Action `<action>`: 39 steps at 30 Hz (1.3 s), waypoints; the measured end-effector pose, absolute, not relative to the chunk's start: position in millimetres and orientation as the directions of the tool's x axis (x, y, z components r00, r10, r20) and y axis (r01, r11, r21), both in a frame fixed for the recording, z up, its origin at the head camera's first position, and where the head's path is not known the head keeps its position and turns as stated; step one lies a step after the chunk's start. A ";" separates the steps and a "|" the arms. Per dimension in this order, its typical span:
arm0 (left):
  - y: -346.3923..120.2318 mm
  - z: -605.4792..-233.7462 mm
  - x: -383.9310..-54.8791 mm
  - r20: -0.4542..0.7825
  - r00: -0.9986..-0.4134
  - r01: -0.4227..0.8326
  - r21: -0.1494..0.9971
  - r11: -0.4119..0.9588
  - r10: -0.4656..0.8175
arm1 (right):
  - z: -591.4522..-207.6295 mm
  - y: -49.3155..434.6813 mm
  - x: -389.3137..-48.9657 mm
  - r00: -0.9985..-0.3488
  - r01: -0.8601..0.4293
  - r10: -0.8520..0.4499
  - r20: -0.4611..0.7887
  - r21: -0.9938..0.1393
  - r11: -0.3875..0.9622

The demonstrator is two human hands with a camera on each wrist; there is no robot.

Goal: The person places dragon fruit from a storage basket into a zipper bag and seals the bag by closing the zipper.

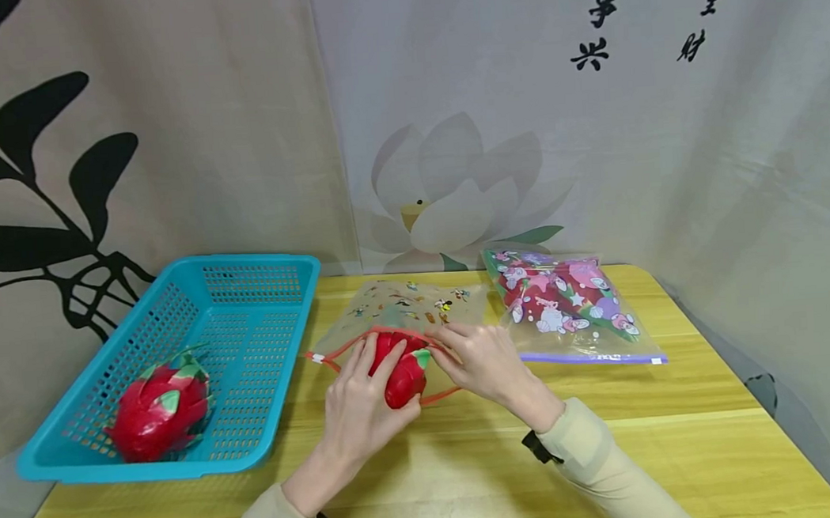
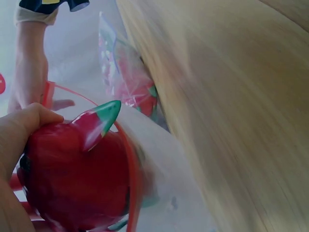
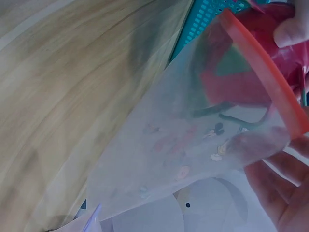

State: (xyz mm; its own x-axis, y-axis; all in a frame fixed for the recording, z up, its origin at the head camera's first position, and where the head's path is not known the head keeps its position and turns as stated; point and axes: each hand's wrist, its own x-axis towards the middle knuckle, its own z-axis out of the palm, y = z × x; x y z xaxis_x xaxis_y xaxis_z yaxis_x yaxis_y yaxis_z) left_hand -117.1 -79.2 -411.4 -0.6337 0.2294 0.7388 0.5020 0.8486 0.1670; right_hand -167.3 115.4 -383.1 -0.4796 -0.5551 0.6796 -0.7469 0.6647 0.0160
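My left hand (image 1: 358, 409) grips a red dragon fruit (image 1: 404, 382) with green-tipped scales, thumb and fingers spread round it. The fruit sits in the mouth of a clear zip bag (image 1: 407, 303) printed with small cartoon figures. In the right wrist view, the fruit's leafy end shows through the plastic, inside the orange zip edge (image 3: 263, 67). My right hand (image 1: 484, 366) pinches the bag's rim on the right side and holds the mouth apart. The left wrist view shows the fruit's smooth red body (image 2: 79, 179) still outside that edge.
A blue perforated basket (image 1: 254, 262) stands at the left with another dragon fruit (image 1: 156, 413) in it. At the back right lies a purple-zip bag (image 1: 560, 301) with red fruit inside. A printed cloth (image 1: 446, 67) hangs behind the wooden table (image 1: 683, 448).
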 end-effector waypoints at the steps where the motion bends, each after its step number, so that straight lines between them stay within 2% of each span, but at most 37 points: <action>1: -79.0 -410.7 -117.3 0.736 -0.640 0.502 0.184 0.845 0.220 | -383.4 115.7 -167.3 -0.479 -0.747 -0.558 0.678 0.019 0.665; 9: -75.6 -406.1 -116.8 0.685 -0.720 0.445 0.333 0.831 0.110 | -384.9 116.2 -167.3 -0.461 -0.751 -0.582 0.670 0.056 0.658; 15: -72.5 -406.3 -116.1 0.647 -0.760 0.385 0.384 0.839 0.053 | -383.6 113.9 -166.5 -0.432 -0.755 -0.579 0.691 0.073 0.651; 24: -67.4 -417.6 -116.2 0.623 -0.779 0.345 0.340 0.875 0.066 | -381.2 108.4 -166.7 -0.423 -0.742 -0.526 0.738 0.052 0.669; 32: -65.0 -426.0 -115.6 0.599 -0.792 0.332 0.266 0.905 0.115 | -380.7 106.6 -168.5 -0.455 -0.721 -0.457 0.764 -0.016 0.692; 39: -60.6 -430.1 -118.0 0.553 -0.827 0.299 0.278 0.913 0.103 | -381.3 106.2 -166.7 -0.455 -0.727 -0.473 0.755 -0.009 0.686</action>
State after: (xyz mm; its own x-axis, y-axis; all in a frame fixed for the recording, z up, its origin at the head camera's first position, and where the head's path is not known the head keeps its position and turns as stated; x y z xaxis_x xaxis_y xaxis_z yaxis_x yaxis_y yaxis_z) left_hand -118.0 -60.6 -430.1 -0.8270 0.1027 0.5528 0.2989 0.9130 0.2776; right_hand -166.7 106.2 -381.3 -0.4553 -0.4725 0.7546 -0.7273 0.6862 -0.0091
